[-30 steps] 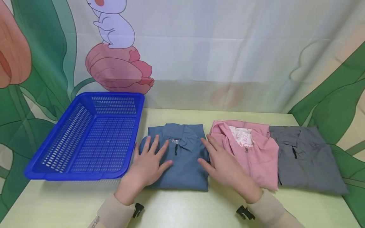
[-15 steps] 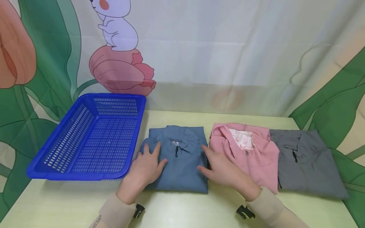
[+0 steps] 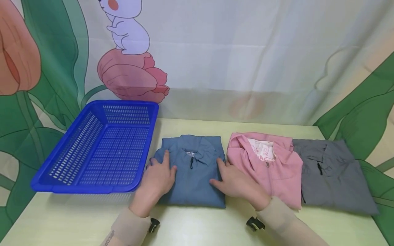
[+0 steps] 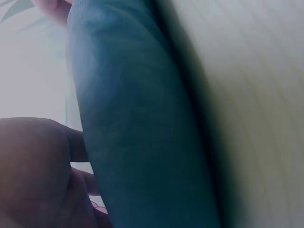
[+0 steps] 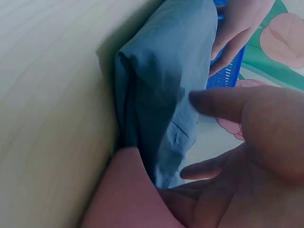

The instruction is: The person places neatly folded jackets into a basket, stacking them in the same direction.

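In the head view a folded blue jacket (image 3: 194,181) lies flat on the table, its collar at the far side and a black zipper pull showing. My left hand (image 3: 156,181) rests at its left edge, index finger and thumb on top and the other fingers down along the side. At the right edge is my right hand (image 3: 235,181), its thumb pointing in over the cloth and its fingertips by the side. The right wrist view shows that thumb spread from the fingers beside the jacket (image 5: 161,80). Whether any fingertips reach under the cloth is hidden.
A blue plastic basket (image 3: 150,136) with slotted walls stands left of the jacket, nothing inside. To the right lie a folded pink jacket (image 3: 283,181) and a folded grey jacket (image 3: 338,184), touching each other. A printed curtain (image 3: 209,61) hangs behind the table (image 3: 197,225).
Spread fingers have drawn together, and both hands have settled closer to the blue jacket's side edges. The jacket stays in place; the head view has shifted slightly.
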The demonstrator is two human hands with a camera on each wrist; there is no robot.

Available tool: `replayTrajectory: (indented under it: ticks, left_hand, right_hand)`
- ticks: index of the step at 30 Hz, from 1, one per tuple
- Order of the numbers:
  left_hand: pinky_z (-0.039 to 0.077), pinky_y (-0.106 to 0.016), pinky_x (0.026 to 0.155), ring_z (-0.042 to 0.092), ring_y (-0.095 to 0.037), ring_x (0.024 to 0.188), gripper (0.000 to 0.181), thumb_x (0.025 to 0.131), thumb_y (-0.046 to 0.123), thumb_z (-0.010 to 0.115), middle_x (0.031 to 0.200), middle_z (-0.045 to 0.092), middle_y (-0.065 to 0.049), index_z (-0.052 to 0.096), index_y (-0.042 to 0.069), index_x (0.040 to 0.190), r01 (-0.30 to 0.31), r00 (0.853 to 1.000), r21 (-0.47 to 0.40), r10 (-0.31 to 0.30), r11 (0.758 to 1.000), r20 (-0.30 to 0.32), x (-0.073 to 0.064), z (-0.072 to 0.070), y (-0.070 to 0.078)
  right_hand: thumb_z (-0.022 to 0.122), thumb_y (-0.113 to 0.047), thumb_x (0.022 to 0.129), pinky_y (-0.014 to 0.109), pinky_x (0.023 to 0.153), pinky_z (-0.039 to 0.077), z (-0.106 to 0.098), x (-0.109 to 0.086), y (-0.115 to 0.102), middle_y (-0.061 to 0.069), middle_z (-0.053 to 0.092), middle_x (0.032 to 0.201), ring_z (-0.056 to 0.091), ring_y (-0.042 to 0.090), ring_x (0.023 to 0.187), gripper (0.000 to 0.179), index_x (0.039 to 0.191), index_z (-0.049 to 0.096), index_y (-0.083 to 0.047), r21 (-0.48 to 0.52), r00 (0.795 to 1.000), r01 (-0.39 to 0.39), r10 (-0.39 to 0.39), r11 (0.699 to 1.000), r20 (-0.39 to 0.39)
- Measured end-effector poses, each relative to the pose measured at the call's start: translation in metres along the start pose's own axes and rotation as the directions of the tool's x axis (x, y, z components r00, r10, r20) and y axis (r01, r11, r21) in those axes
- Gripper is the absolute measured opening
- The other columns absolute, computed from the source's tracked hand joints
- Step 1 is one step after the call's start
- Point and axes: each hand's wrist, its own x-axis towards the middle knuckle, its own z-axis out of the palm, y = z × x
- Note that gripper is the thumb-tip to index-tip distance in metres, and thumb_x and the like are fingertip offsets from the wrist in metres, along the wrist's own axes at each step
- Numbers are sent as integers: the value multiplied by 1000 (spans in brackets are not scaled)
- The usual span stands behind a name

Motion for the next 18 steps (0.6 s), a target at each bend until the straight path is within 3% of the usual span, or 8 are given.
replayTrajectory:
  ticks: [7,13,18]
  left_hand:
    - [51,-64,87,58,-57,110,62,107,30,51,126,51,-46,34,-2,157,29,999,-14,-29,999,12,9,4,3]
    - [53,-64,81,60,-57,105,62,106,25,52,121,53,-45,33,-3,157,26,999,-33,-27,999,-29,12,7,2]
    - [55,-63,79,64,-57,96,60,103,16,52,115,56,-45,31,-10,154,18,997,-56,-22,998,-69,14,5,0]
  right_hand:
    - [68,-26,100,51,113,37,8,9,3,35,40,151,43,42,139,77,155,28,11,49,997,31,-28,998,-70]
    - [70,-18,97,51,113,38,10,14,5,31,50,145,48,41,136,70,151,35,11,132,981,66,-41,989,-188]
    - [72,-15,96,54,110,40,11,16,7,31,56,138,50,43,132,69,151,37,8,165,976,40,-3,986,-219]
